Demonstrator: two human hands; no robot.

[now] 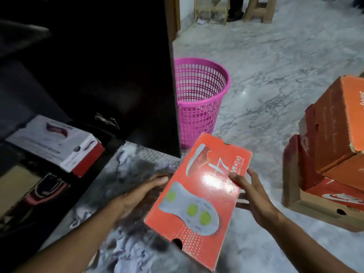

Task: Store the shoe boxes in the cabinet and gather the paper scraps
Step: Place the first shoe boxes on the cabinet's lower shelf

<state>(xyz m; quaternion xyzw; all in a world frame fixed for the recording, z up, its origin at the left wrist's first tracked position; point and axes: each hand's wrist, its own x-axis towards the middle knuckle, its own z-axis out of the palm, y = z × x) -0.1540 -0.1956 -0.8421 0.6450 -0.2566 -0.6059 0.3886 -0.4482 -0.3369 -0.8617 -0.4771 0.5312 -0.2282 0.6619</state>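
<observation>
Orange shoe box [199, 196] up in the air between both hands, above the marble floor [275, 75]: the right hand [254, 196] grips its right edge, thumb on the lid and fingers underneath, while the left hand [141, 194] cups the left side, its fingers hidden behind the box. White paper scraps [130, 255] lie on the floor below, beside the dark cabinet [98, 66] where a white-and-red box [57, 142] sits on a shelf. More orange boxes [331, 154] are stacked at right, and a pink basket [199, 99] stands beyond the cabinet door.

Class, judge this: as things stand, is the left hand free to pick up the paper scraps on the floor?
Probably not: the left hand and right hand both hold the red shoe box, which hangs over the paper scraps.
</observation>
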